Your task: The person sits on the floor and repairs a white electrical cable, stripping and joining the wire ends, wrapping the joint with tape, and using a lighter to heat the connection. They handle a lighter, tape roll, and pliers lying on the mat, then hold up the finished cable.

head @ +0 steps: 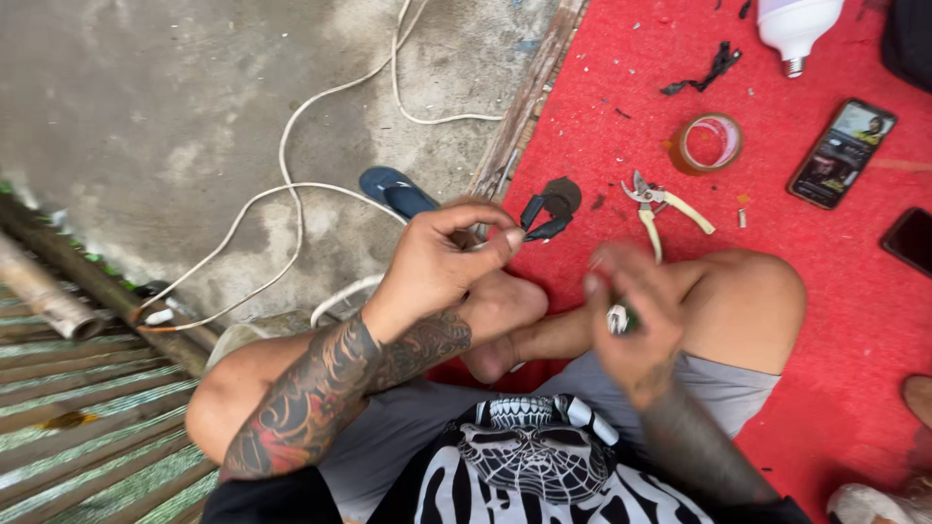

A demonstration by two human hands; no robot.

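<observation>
Mat (835, 320) lies right of concrete floor (146, 116). On mat: tape roll (710, 144), cutters (660, 206) before it, phone (841, 152) to its right, bulb (796, 27) behind. Cable (282, 194) and sandal (396, 191) on floor.

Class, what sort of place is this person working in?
Probably an informal floor-level repair spot at a home's edge: a red mat beside bare concrete, with cutters, a tape roll and a white cable.

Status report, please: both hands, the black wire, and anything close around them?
Left hand pinches black wire, grip shut. Right hand blurred, shut on a small white-tipped object. Cutters and tape roll lie nearby on red mat.
</observation>
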